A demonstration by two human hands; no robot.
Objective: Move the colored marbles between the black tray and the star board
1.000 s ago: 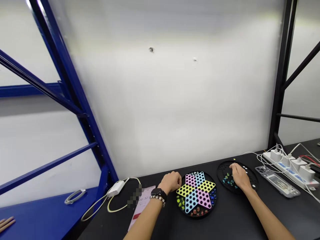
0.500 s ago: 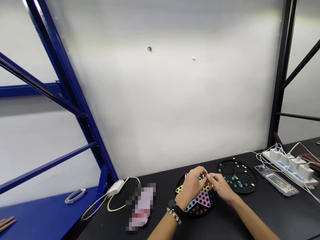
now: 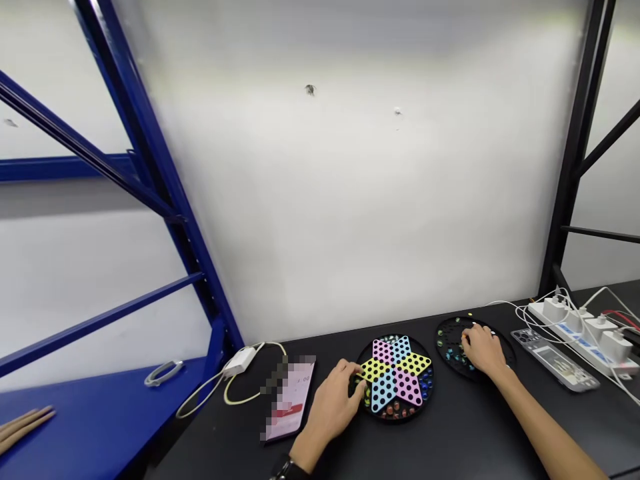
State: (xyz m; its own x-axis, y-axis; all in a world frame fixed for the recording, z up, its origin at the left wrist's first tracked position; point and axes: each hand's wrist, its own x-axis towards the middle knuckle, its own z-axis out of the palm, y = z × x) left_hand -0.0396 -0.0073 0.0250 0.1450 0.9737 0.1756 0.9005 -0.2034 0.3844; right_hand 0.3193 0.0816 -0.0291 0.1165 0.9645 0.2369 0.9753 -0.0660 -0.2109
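Left hand (image 3: pixel 334 404) is hanging out at the left edge of a Chinese checkers board (image 3: pixel 409 387), thumb and index apart with a gap between them, fingers curved but not closed up. The fingertips are right by the yellow-green marbles (image 3: pixel 367 397) along that side; can't tell if any are actually touching. There's a black wristwatch (image 3: pixel 287 469) on that arm.

The board sits on the black table (image 3: pixel 225 443), its pink, blue and yellow star full of black holes. Blue marbles (image 3: pixel 425 386) line the right rim, reddish ones (image 3: pixel 397 409) sit at the near side.

Right hand (image 3: pixel 484 349) is over a round black tray (image 3: pixel 507 345) just beside the board, fingers bent down. A bit of orange shows at the fingertips, but honestly I can't tell if they're pinching something. Teal marbles (image 3: pixel 450 354) lie in the tray left of the hand.

Rest of the table: a pink-screened phone (image 3: pixel 295 397) left of the left hand, and a white adapter (image 3: pixel 239 361) with a pale cable farther left. Way over right, a white power strip (image 3: pixel 564 327) loaded with chargers (image 3: pixel 615 345).
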